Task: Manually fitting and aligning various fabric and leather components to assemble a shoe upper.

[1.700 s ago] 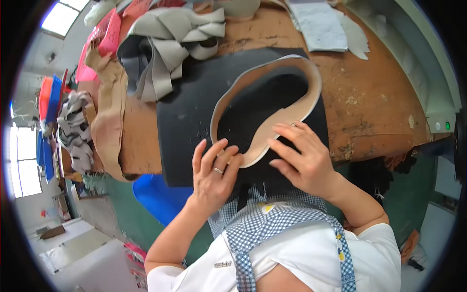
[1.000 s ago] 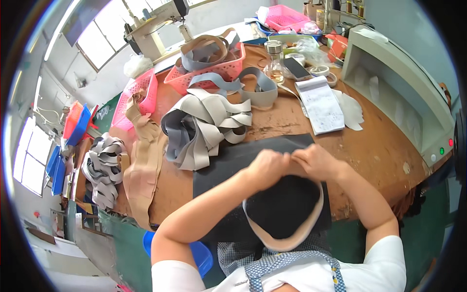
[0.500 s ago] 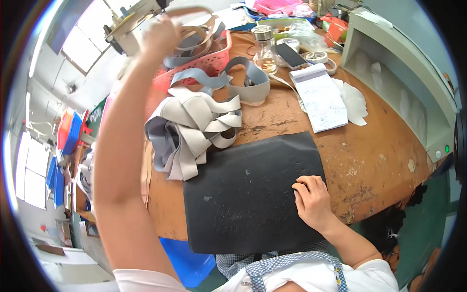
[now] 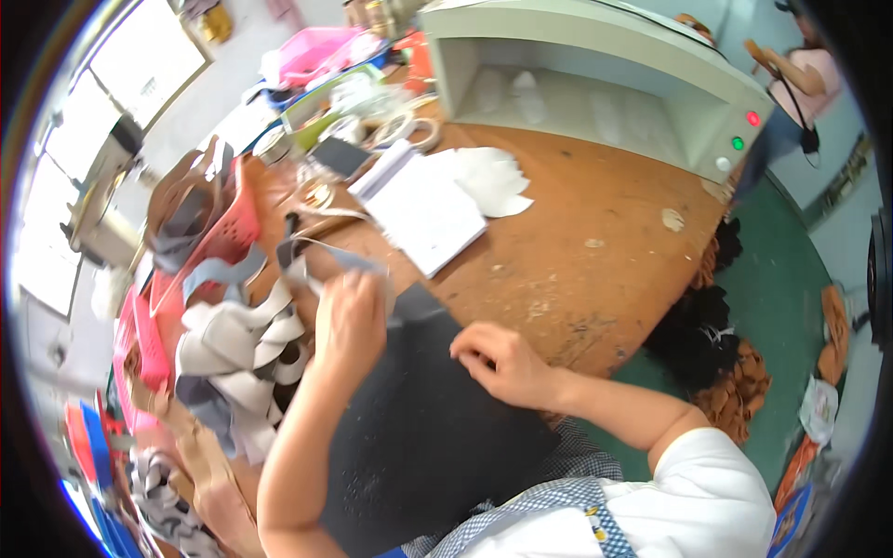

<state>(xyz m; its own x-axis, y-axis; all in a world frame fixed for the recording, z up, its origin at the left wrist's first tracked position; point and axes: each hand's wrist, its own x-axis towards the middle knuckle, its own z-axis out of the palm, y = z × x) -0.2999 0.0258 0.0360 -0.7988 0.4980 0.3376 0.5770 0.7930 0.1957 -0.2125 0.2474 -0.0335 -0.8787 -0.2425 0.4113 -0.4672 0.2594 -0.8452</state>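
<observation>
My left hand (image 4: 352, 321) is over the far edge of a black mat (image 4: 419, 400), its fingers closed at the end of a grey strip (image 4: 324, 263). Motion blurs the fingertips and the strip. My right hand (image 4: 502, 363) is at the mat's right edge, its fingers loosely curled in, with nothing visible in them. Left of my left hand lies a heap of pale grey strips (image 4: 228, 339). Beyond the heap, a pink perforated basket (image 4: 237, 219) holds coiled grey and brown strips (image 4: 191, 205).
A notepad (image 4: 423, 219), white paper scrap (image 4: 493, 181), dark phone (image 4: 341, 156) and tape rolls (image 4: 423, 135) lie farther back on the wooden table (image 4: 595, 242). A pale machine housing (image 4: 595, 93) stands behind. Dark and brown scraps (image 4: 735, 391) lie on the green floor. Another person (image 4: 805, 79) stands far right.
My left hand has come down from above the basket to the mat's far edge. My right hand remains at the mat's right edge. The view has turned right, bringing another person into sight.
</observation>
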